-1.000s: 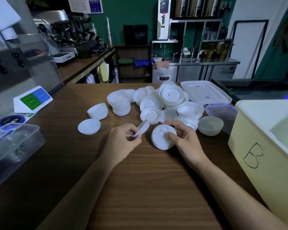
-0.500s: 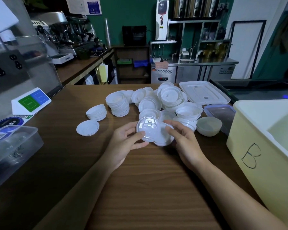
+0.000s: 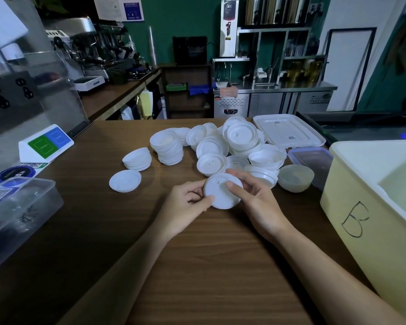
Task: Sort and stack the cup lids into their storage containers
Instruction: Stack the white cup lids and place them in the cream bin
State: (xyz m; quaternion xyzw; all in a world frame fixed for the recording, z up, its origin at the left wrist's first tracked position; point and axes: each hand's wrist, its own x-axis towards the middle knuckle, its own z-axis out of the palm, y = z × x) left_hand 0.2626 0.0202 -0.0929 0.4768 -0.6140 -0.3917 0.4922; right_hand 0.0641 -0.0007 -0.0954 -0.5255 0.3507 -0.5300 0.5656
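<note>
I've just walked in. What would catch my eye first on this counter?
The left hand and right hand hold a small lid stack at the middle of the wooden counter. Behind it sprawls a heap of white lids, and a pale yellow bin marked B stands at the right edge.

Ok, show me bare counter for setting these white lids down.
Widest: brown wooden counter nearest you, between the clear plastic tub and pale yellow bin marked B. Also between the blue-and-green sign and the flat white lid stacks. Crowded: the white lid pile beside the white rectangular tray.
</note>
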